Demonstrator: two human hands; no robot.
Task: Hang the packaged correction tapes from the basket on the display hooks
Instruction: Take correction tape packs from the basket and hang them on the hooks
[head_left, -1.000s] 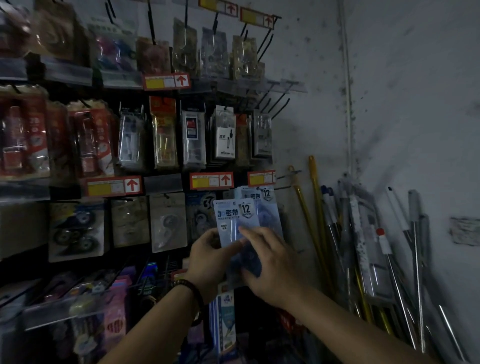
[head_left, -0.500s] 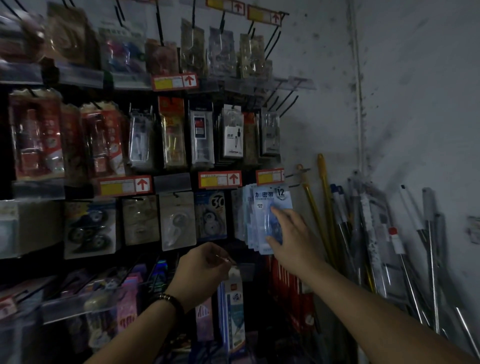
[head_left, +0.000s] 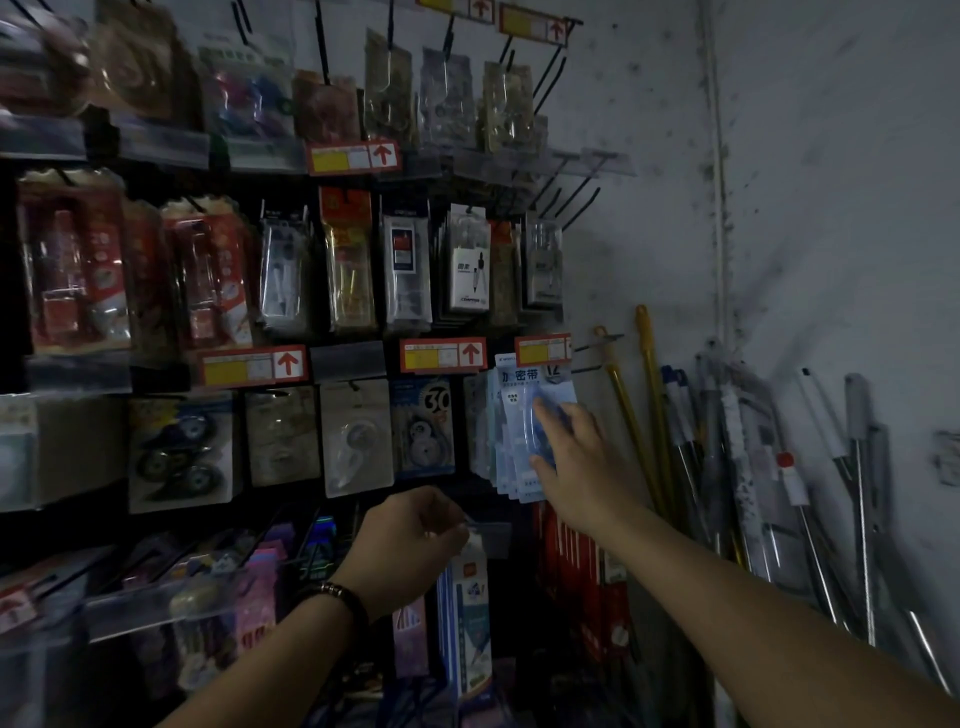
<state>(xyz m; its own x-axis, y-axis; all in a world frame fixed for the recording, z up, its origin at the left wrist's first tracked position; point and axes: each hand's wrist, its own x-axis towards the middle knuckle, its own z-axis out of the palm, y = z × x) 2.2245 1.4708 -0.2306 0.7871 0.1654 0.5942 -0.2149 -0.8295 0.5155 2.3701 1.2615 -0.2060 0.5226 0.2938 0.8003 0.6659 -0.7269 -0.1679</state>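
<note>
Blue packs of correction tape (head_left: 519, 415) hang in a bunch at the right end of their row. They overlap, so I cannot count them.

My right hand (head_left: 582, 457) is on the front pack. Its fingers are straight and spread out, flat on the plastic. The thumb touches the same pack lower down. This hand grips nothing.

My left hand (head_left: 410, 540) is lower down and to the left, apart from the blue packs. Its fingers are curled in tight like a fist. I cannot tell if something small is inside it. One dark bracelet (head_left: 337, 592) sits on that wrist.

Just above the row are three red and yellow price tags (head_left: 441, 355) side by side. Each one has one arrow that points up. The tag on the right hides the top of the blue packs.

One pack with a big 30 (head_left: 423, 426) on it hangs near the blue ones, on their left.

Right of the blue packs, two yellow poles (head_left: 649, 374) lean on the grey wall (head_left: 831, 208). Past them stands a bunch of grey poles (head_left: 857, 441), too many and too dark for me to count.
</note>
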